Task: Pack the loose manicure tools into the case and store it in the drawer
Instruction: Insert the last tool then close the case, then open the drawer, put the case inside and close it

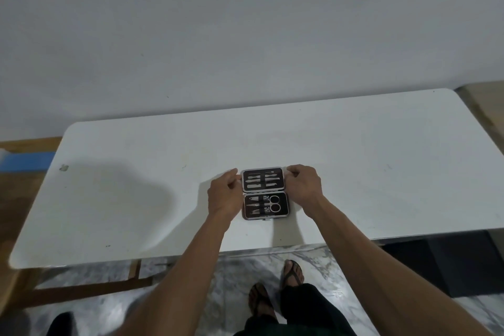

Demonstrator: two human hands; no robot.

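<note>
Packing looks done: the manicure case (264,193) lies open at table (354,158) centre, tools strapped in, none loose nearby. Likely next step: fold the far half toward 6 o'clock. Left hand (224,194) pinches its 9 o'clock edge, right hand (305,185) the 3 o'clock edge, fingers curled on the rim. No drawer is visible.

table (354,158) white | case (264,206) black-lined, silver-rimmed | floor (237,275) grey-marbled

Case (265,193): bright metal rim, dark matt lining. Tools (263,179): polished steel. Table (354,158): smooth white, matt, lightly scuffed. Floor (234,275): glossy veined marble. Wall (245,35): matt paint
</note>
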